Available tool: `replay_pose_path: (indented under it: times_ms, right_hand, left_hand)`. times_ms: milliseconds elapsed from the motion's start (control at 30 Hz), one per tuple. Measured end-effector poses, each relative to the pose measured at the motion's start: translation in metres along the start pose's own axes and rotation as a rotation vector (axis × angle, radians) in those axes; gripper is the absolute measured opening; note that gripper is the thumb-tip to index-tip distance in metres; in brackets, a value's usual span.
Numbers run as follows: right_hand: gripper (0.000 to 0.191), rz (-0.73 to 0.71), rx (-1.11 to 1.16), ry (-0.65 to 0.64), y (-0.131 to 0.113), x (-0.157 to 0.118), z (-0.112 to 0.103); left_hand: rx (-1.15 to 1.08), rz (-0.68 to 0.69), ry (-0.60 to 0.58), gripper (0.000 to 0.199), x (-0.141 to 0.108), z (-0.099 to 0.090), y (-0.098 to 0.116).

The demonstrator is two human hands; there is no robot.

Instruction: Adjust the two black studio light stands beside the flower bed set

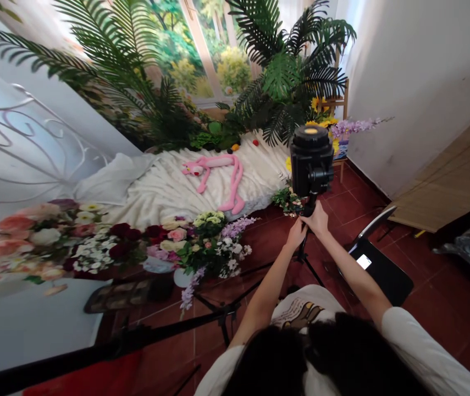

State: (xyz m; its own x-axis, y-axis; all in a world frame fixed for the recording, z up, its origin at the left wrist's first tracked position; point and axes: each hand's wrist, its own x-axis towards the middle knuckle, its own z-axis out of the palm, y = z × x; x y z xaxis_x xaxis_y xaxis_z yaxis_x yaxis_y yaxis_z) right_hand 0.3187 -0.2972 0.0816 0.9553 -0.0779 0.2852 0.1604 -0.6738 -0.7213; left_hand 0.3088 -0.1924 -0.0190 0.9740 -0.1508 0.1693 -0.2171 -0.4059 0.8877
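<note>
A black studio light (304,173) with a round top sits on a black light stand (302,254) in front of me. My left hand (298,234) is closed around the upper part of the stand, just below the light. My right hand (318,221) grips the same spot from the other side, close against the left. The fingers are partly hidden behind the hands and the pole. Beside the light, a small bunch of flowers and leaves (286,201) stands near the edge of the white draped bed.
A pink plush panther (218,162) lies on a creased white blanket (152,184). Flower arrangements (177,234) line its near side. Another black stand (169,325) crosses the lower left. A black chair (387,275) with a lit phone (364,262) is at right. Palm fronds (284,71) rise behind.
</note>
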Motion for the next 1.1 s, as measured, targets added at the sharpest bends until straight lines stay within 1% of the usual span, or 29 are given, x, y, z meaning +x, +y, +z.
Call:
replay_pose_path:
  times_ms: [67, 167, 300, 367, 433, 500, 567, 700, 800, 933, 1033, 1100]
  right_hand:
    - [0.04, 0.053, -0.005, 0.013, 0.008, -0.009, 0.012]
    - [0.037, 0.083, 0.019, 0.043, 0.012, -0.012, 0.019]
    - [0.039, 0.081, 0.028, 0.052, 0.012, -0.006, 0.02]
    - [0.041, 0.08, 0.053, 0.026, 0.012, -0.006, 0.017]
    - [0.044, 0.049, 0.101, -0.029, 0.015, -0.01, 0.011]
    - [0.049, -0.01, 0.159, -0.079, 0.023, -0.02, 0.004]
    - [0.053, -0.059, 0.194, -0.09, 0.035, -0.037, -0.002]
    - [0.046, -0.066, 0.123, -0.092, 0.062, -0.074, -0.004]
    - [0.042, -0.022, 0.124, -0.104, 0.071, -0.09, 0.002]
    - [0.033, 0.06, 0.182, -0.027, 0.069, -0.09, 0.009]
    - [0.03, 0.208, 0.292, 0.06, 0.069, -0.085, 0.015]
    - [0.028, 0.346, 0.461, 0.086, 0.072, -0.08, 0.02]
  left_hand:
    - [0.023, -0.015, -0.003, 0.03, 0.001, 0.002, -0.005]
    - [0.038, -0.007, 0.008, 0.032, 0.002, 0.003, -0.007]
    - [0.08, -0.02, 0.005, 0.033, 0.003, 0.002, -0.004]
    - [0.105, -0.031, 0.003, 0.032, 0.003, 0.002, -0.002]
    - [0.12, -0.024, 0.006, 0.028, 0.003, 0.002, -0.002]
    - [0.123, -0.007, 0.014, 0.024, 0.002, 0.003, -0.001]
    - [0.128, -0.001, 0.027, 0.024, 0.001, 0.004, 0.0]
    - [0.148, 0.004, 0.063, 0.03, 0.0, 0.004, 0.001]
    - [0.135, 0.021, 0.061, 0.032, 0.0, 0.003, 0.003]
    - [0.115, 0.029, 0.055, 0.031, 0.001, 0.002, 0.002]
    - [0.11, 0.036, 0.059, 0.03, 0.001, 0.003, 0.0]
    - [0.107, 0.037, 0.061, 0.031, 0.002, 0.004, -0.001]
